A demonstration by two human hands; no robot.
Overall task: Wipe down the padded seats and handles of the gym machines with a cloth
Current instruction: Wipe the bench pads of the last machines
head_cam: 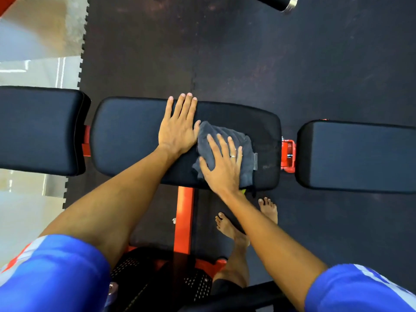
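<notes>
A black padded bench seat (126, 136) lies across the middle of the view on an orange frame (183, 219). A crumpled grey cloth (227, 134) sits on the right half of this pad. My right hand (221, 163) presses flat on the cloth with its fingers spread and straight. Just left of the cloth, my left hand (177, 124) rests flat on the bare pad, fingers straight and pointing away from me.
Two more black pads flank the seat, the left pad (40, 129) and the right pad (358, 156). Dark rubber floor mats (247, 57) lie beneath, ending at a jagged edge on the left. My bare feet (267, 209) stand beside the frame. A black cylinder (279, 2) lies at the top.
</notes>
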